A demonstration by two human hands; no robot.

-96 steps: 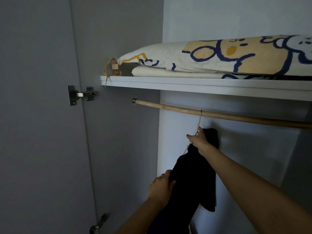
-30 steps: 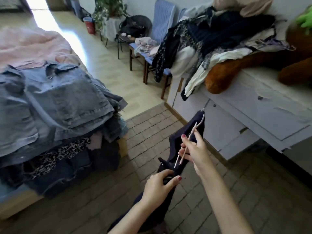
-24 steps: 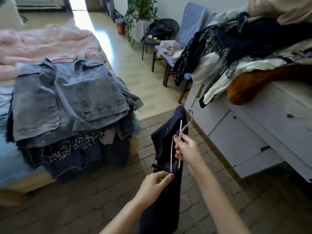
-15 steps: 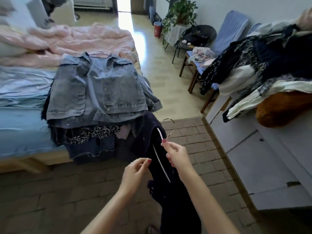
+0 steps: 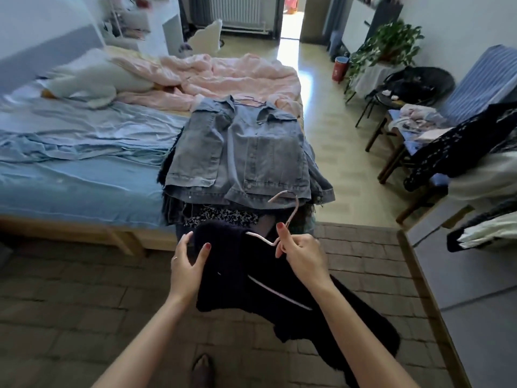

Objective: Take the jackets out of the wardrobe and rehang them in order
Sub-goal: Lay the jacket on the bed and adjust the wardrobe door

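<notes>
Both forearms reach forward; right hand [image 5: 300, 254] pinches the thin pale-pink wire hanger [image 5: 282, 217] at its neck, left hand [image 5: 187, 266] grips the dark navy knitted jacket [image 5: 251, 284] at its shoulder

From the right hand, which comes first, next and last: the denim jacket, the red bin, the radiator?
Measured from the right hand:
1. Denim jacket, on top of the pile on the bed, just ahead.
2. Red bin, on the floor beside the plant.
3. Radiator, on the far wall.
</notes>
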